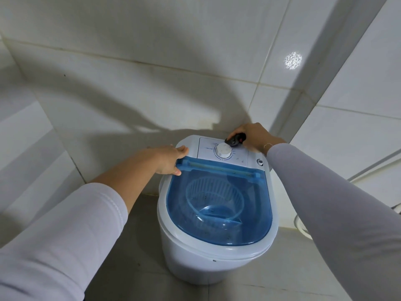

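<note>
Item under inspection: a small white washing machine (217, 255), standing on the floor (134, 246) at its far edge, close to the corner where the tiled walls (152, 61) meet. The blue see-through lid (256, 213) is down, and a ribbed basket (214, 198) shows through it.

Left hand (169, 158): grip closed round the machine's left rear rim, thumb on top and fingers at the lid's hinge corner. It appears to be steadying the unit.

Right hand (252, 135): grip clenched on a small black object (236, 140) with a red mark (possibly a plug; too small to confirm). The object is held over the control panel (207, 148), just behind the white dial (223, 150).

Assessment: the step in hand is setting-up at the panel, with the machine braced. The next move probably calls for putting the black object somewhere, which frees the right hand for the dial. The left hand's hold would stop the light body shifting meanwhile.
</note>
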The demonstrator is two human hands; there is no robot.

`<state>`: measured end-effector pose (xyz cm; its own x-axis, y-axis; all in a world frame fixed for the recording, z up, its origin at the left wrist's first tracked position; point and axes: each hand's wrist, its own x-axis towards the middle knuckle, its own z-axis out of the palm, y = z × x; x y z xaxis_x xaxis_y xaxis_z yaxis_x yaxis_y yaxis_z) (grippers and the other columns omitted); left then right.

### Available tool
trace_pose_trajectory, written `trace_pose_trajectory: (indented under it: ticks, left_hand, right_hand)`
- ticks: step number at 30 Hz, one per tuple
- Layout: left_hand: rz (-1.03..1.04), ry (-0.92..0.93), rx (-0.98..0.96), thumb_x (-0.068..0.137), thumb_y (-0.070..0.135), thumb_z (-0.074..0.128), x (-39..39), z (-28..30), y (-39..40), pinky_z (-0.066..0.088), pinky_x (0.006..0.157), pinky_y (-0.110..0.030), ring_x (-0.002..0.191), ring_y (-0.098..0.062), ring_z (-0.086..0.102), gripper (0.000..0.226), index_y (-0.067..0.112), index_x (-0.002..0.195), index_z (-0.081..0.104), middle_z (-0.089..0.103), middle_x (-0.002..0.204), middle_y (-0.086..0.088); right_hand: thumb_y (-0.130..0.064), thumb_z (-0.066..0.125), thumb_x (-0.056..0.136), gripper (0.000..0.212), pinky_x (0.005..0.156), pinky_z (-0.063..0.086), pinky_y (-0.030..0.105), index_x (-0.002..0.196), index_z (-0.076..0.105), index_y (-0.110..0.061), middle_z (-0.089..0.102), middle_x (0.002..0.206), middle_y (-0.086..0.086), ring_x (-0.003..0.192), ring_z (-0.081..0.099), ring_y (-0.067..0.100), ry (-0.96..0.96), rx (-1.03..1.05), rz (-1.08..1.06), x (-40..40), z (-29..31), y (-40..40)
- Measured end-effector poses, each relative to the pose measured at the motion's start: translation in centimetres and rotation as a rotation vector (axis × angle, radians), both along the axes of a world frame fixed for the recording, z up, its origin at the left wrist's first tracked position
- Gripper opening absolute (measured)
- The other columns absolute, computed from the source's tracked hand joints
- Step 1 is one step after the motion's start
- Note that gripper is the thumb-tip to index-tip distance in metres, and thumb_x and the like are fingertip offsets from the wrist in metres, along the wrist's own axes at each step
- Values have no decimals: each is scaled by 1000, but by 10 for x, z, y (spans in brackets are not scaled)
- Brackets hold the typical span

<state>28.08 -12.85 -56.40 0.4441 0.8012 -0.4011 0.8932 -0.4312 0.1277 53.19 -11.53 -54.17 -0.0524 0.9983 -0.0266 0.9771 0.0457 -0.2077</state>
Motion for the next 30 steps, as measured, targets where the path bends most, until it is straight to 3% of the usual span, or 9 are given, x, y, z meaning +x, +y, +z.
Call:
trace_pose_trajectory:
  ticks: [5, 11, 19, 24, 30]
  left_hand:
    - [6, 2, 12, 95, 28, 53, -2, -5, 2, 26, 113, -38, 145, -26, 23, 78, 25, 152, 0, 13, 161, -6]
    - [-4, 1, 15, 96, 27, 51, -2, -5, 0, 22, 115, -38, 148, -25, 16, 78, 22, 152, -2, 6, 162, -2]
    - [13, -14, 16, 95, 26, 53, -1, -3, -3, 31, 110, -40, 140, -30, 31, 76, 19, 153, 4, 25, 155, -13]
    - [24, -10, 48, 94, 29, 53, -3, -4, -5, 32, 108, -43, 141, -29, 30, 74, 22, 152, 8, 24, 155, -11]
    - [77, -24, 117, 95, 31, 50, -7, -9, -16, 22, 112, -56, 145, -27, 21, 61, 26, 149, 22, 23, 157, -3]
  right_hand:
    - [9, 41, 83, 51, 82, 40, 17, 111, 69, -23, 68, 117, 5, 107, 59, 22, 17, 21, -67, -5, -2, -11]
    - [5, 47, 84, 42, 84, 42, 21, 111, 68, -19, 70, 114, 7, 106, 61, 24, 18, 62, -131, -7, -11, -31]
    - [-12, 65, 84, 28, 93, 49, 27, 110, 69, -21, 69, 115, 5, 105, 62, 24, 43, 14, -190, -21, -17, -50]
    - [0, 55, 85, 32, 81, 42, 17, 106, 71, -19, 71, 110, 2, 103, 62, 19, 34, -27, -122, -32, -12, -63]
    - [2, 53, 85, 37, 81, 39, 15, 108, 69, -22, 68, 115, -1, 100, 58, 15, 5, -86, -50, -35, -5, -75]
